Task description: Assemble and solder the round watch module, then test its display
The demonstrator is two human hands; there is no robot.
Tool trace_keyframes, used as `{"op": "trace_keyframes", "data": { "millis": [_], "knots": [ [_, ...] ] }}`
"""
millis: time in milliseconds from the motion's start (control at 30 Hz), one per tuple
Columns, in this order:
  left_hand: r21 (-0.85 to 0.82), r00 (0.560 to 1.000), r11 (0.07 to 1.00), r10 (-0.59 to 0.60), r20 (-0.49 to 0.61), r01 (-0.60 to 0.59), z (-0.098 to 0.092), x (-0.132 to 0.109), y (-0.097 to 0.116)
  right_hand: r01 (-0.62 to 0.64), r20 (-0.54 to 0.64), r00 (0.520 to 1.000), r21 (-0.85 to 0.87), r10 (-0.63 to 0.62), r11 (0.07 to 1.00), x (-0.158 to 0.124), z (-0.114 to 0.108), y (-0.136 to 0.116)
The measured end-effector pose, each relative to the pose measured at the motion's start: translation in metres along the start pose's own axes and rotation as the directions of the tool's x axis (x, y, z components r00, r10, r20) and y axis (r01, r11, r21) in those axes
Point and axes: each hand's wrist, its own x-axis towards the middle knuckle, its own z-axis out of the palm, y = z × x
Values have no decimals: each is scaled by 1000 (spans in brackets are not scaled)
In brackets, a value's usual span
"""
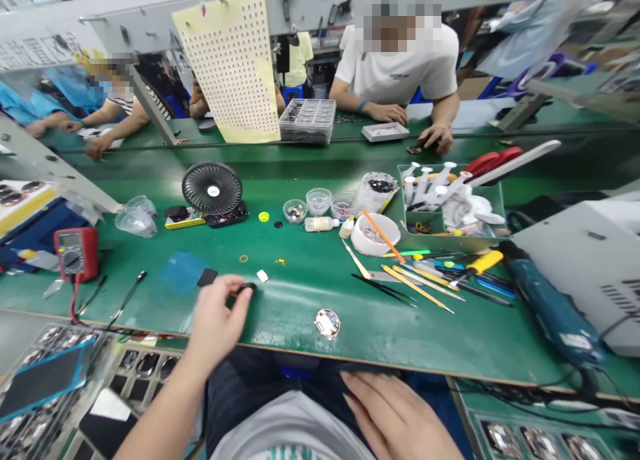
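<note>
My left hand (216, 317) pinches a small black part (247, 288) between thumb and fingers, just over the green work mat (310, 293). A black square pad (207, 277) lies close to those fingers, on the edge of a sheet of blue film (183, 272). A small white piece (262, 275) and a thin yellow ring (243, 259) sit a little farther up the mat. A round metal disc (327, 323) lies to the right of my left hand, near the mat's front edge. My right hand (395, 417) rests below the table over my lap, holding nothing.
A multimeter (76, 253) and a black desk fan (213, 189) stand on the mat. Tweezers (383, 290), brushes, small pots and a tray of syringes (450, 200) lie farther right. A blue power tool (550, 307) lies at right. A co-worker (395, 67) works across the table.
</note>
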Motion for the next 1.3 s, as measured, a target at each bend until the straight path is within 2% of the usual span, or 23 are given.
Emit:
{"op": "trace_keyframes", "data": {
  "millis": [33,100,200,333,367,433,467,533,600,633,667,733,800,900,967,1033,1100,1167,1233,1300],
  "knots": [
    [-148,999,989,29,38,-23,8,-13,12,45,-108,993,2,-44,999,17,4,-8],
    [-350,979,935,120,163,-56,26,-39,34,74,-221,972,-14,-75,997,41,14,-19],
    [-502,953,864,186,241,-41,46,-65,56,78,-262,961,-30,-83,996,53,26,-21],
    [-557,922,830,234,307,-25,51,-70,60,57,-270,962,20,-50,998,46,27,-9],
    [-537,917,842,257,303,-58,50,-67,60,15,-283,959,57,1,998,44,25,-5],
    [-436,914,886,300,273,-160,48,-57,62,-144,-312,928,198,202,969,41,20,2],
    [-361,909,908,319,268,-213,48,-51,64,-242,-311,888,311,339,919,40,18,5],
    [-199,886,935,344,309,-294,50,-37,73,-380,-237,773,570,589,728,39,14,10],
    [-73,848,939,335,411,-335,54,-25,85,-414,-111,678,760,727,502,38,10,13],
    [-34,828,939,319,461,-342,57,-20,90,-407,-71,646,810,760,422,38,9,13],
    [-11,813,940,302,499,-342,59,-16,95,-400,-51,625,836,779,375,37,8,14],
    [-7,795,944,280,539,-329,64,-11,101,-394,-37,607,853,794,341,35,6,15],
    [-32,787,949,279,550,-314,66,-12,103,-391,-8,610,867,793,310,33,4,16],
    [-74,770,946,302,562,-317,63,-18,96,-367,68,622,905,780,214,32,4,16],
    [-197,772,951,307,557,-236,59,-23,89,-362,101,628,916,771,174,33,3,14],
    [-413,800,911,266,538,-25,54,-27,81,-377,131,629,913,766,154,37,3,10],
    [-589,822,774,168,545,232,49,-30,77,-393,167,632,911,757,127,43,1,4],
    [-661,818,635,79,570,400,45,-31,76,-389,193,643,916,741,98,50,-1,0],
    [-695,808,528,26,588,489,42,-32,80,-375,210,659,924,723,74,56,-3,-3],
    [-718,805,452,1,593,529,39,-34,86,-363,218,671,930,709,56,60,-6,-7]
  ]
}}
